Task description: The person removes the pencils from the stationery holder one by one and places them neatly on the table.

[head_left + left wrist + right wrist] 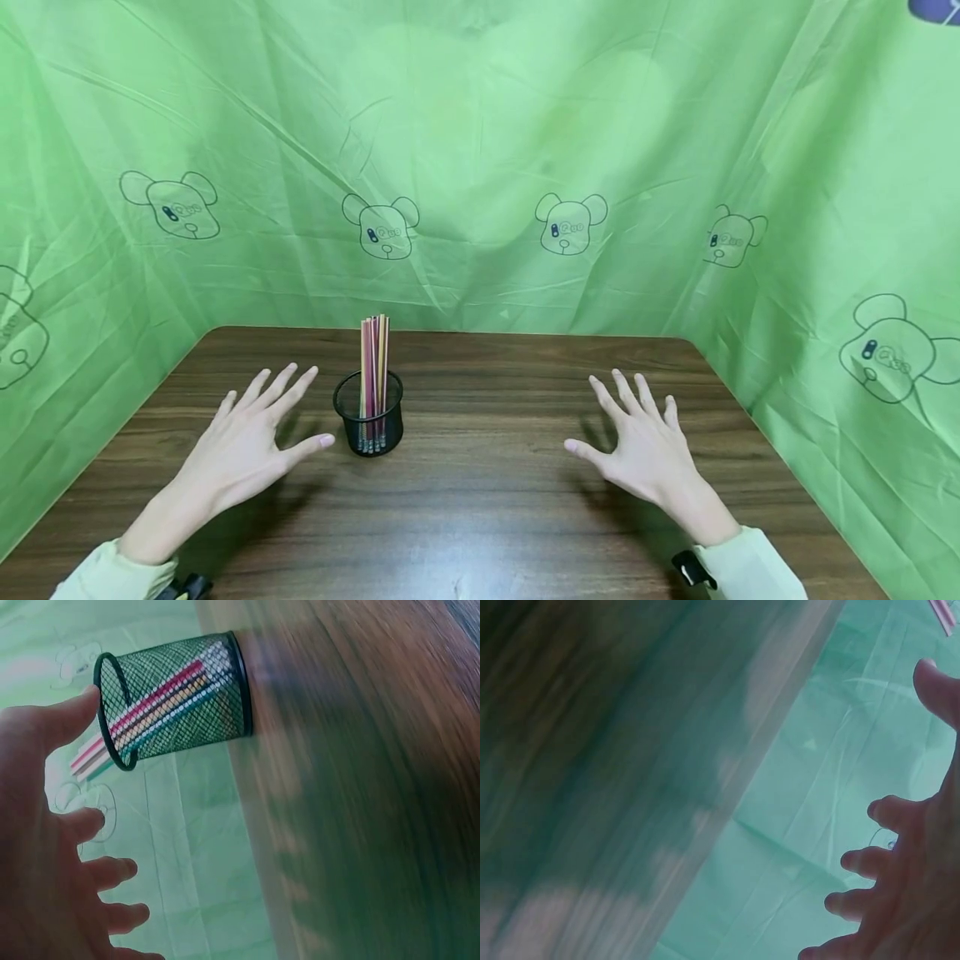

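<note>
Pale sleeves are lying nearest; beyond them the left grip and right grip are hovering, fingers splayed wide, holding nothing. The mesh cup of pencils is standing upright on the counter, just beside the left thumb. A sideways thumb nudge could be toppling it and spilling them, the tall pencils probably making it top-heavy.

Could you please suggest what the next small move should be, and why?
I'd probably ease the left grip toward the black mesh cup: it is empty, spread open and much nearer the cup than the right grip.
</note>
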`<state>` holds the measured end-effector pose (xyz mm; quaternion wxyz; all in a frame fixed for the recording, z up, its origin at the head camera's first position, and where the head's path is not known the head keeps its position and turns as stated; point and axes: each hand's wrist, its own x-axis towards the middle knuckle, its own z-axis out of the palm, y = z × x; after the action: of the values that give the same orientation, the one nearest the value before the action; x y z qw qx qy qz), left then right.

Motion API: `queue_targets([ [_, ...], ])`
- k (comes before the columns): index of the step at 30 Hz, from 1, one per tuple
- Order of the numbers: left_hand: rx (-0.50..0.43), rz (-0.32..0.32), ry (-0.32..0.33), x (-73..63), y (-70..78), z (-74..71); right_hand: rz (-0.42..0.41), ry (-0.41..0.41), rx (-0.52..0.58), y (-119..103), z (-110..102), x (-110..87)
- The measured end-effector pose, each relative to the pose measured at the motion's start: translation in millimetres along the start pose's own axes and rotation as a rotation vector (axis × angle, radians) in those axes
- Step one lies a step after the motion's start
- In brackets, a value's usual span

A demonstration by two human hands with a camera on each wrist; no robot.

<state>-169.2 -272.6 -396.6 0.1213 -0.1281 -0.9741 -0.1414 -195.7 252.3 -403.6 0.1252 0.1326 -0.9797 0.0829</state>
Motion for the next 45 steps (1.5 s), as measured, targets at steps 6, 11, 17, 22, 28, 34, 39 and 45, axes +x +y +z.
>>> queue_targets([
  [6,-0.097,-0.005,-0.008,3.1,10.3,-2.1,-0.041,0.003,0.024,-16,-4,4.7],
  [11,-0.162,-0.014,-0.005,8.0,16.6,-1.7,-0.077,0.002,0.046,-30,-5,10.6],
  [17,-0.208,-0.042,-0.011,12.2,24.2,-1.8,-0.113,0.012,0.084,-47,-7,17.2],
  [22,-0.262,-0.043,0.004,17.1,26.9,1.5,-0.14,0.015,0.128,-62,-7,22.2],
  [28,-0.315,-0.036,0.005,23.2,26.4,6.6,-0.155,0.001,0.203,-80,-6,28.9],
  [34,-0.341,-0.032,0.012,30.1,25.8,9.9,-0.154,-0.04,0.28,-102,-2,41.2],
  [39,-0.382,-0.039,0.013,35.1,25.0,15.5,-0.182,-0.062,0.339,-120,4,55.5],
  [45,-0.439,-0.043,0.009,39.3,24.1,20.6,-0.265,-0.063,0.495,-138,10,75.5],
])
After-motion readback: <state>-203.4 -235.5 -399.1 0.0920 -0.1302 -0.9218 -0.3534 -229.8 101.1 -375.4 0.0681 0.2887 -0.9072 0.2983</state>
